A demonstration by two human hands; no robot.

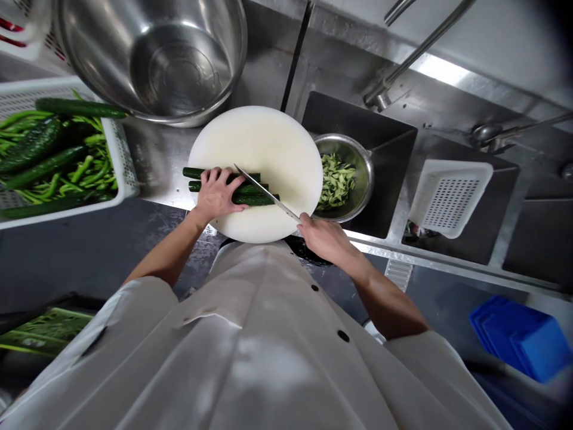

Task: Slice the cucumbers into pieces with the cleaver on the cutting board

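Pressing down is being done by L hand [218,194], fingers spread & clamped over cucumber lengths [257,200], which are being held side by side across lower-L part of round white board [255,134]. Knife [286,209] is being gripped by R hand [324,239], fingers closed round handle; blade is being slanted over the lengths, tip up-L nr L fingers. Whether blade is being touched to them can't be told.

Edges: L ends of two lengths are being laid almost at board's L rim. Near rim is being set close to white jacket [264,334]. Most room is being given on far side of the lengths & R of blade; only a narrow strip is being left on near side.

Around: up-L, movement is being bounded by big steel basin [102,42], just beside board. Further L, whole cucumbers [33,143] & long green pods [85,173] are being held in white basket [129,164], one cucumber being rested over its rim. On R, board's rim is being seen over part of steel bowl [370,185], in which cut green pieces [333,179] are being held, in dark sink [391,155]. Above sink, space is being crossed by tap [403,63]. Far R, 2nd sink is being partly covered by small perforated basket [452,203].
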